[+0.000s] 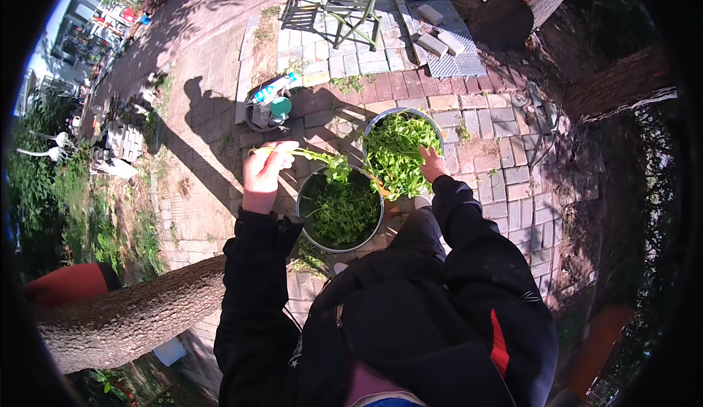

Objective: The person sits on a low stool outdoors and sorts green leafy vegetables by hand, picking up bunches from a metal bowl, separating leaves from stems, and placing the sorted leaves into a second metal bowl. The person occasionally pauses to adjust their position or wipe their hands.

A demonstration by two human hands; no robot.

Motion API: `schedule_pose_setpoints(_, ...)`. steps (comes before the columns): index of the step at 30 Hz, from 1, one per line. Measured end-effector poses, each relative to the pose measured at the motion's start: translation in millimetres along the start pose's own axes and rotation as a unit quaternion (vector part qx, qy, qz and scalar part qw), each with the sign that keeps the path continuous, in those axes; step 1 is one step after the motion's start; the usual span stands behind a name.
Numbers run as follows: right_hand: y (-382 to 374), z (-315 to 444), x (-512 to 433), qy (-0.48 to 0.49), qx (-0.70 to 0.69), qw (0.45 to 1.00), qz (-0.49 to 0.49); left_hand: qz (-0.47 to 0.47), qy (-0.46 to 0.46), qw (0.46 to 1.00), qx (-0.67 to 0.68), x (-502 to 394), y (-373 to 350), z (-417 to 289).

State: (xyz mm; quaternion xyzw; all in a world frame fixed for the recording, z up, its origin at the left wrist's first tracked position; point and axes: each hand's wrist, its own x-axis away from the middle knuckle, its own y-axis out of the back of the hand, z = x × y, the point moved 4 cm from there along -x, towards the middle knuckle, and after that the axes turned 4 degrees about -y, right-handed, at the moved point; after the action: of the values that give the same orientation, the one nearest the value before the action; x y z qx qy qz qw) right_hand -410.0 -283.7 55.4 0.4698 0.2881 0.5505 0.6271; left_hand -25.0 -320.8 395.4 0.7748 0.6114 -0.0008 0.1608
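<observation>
My left hand point(267, 170) is raised and pinches the pale stems of a leafy green sprig point(316, 156), whose leaves hang at the rim of a round metal container point(299, 195). Loose leafy greens point(346, 212) lie inside that container. To its upper right, a second round container point(369, 127) is heaped with brighter leafy greens point(395, 143). My right hand point(431, 163) rests at the right side of this heap, fingers spread and touching the leaves; whether anything is under the fingers cannot be told.
A small bin point(255, 121) with a blue-white package point(274, 87) and a green round lid point(280, 107) stands beyond the containers. Farther off are a folding chair point(354, 9) and loose bricks point(432, 44). A tree trunk point(143, 308) slants at the lower left; paving bricks cover the ground.
</observation>
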Motion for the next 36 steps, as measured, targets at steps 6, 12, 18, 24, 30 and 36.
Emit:
schedule_pose_setpoints(6, 49.8, 63.5, -2.3, 0.059, 0.000, 0.998, -0.005, -0.010, -0.001, 1.000, -0.002, 6.7, 9.6, -13.8)
schedule_pose_setpoints(12, 175.7, 209.3, 9.7, 0.139, -0.426, 0.884, 0.134, -0.025, 0.000, 0.999, 0.047, 8.2, 19.2, -36.4)
schedule_pose_setpoints(18, 243.6, 351.6, 82.5, 0.308, -0.579, 0.690, 0.306, -0.026, -0.020, 0.998, 0.050, 16.0, 23.9, -73.1)
schedule_pose_setpoints(24, 248.0, 390.9, 110.5, 0.309, -0.564, 0.715, 0.276, -0.105, -0.045, 0.989, 0.091, 38.5, 51.0, -87.0)
schedule_pose_setpoints(30, 251.9, 398.4, 114.5, 0.325, -0.559, 0.716, 0.263, -0.141, -0.082, 0.985, 0.064, 62.7, 79.8, -98.1)
schedule_pose_setpoints(36, 250.5, 395.7, 122.4, 0.320, -0.543, 0.727, 0.272, -0.116, -0.075, 0.987, -0.079, 76.1, 76.8, -107.8)
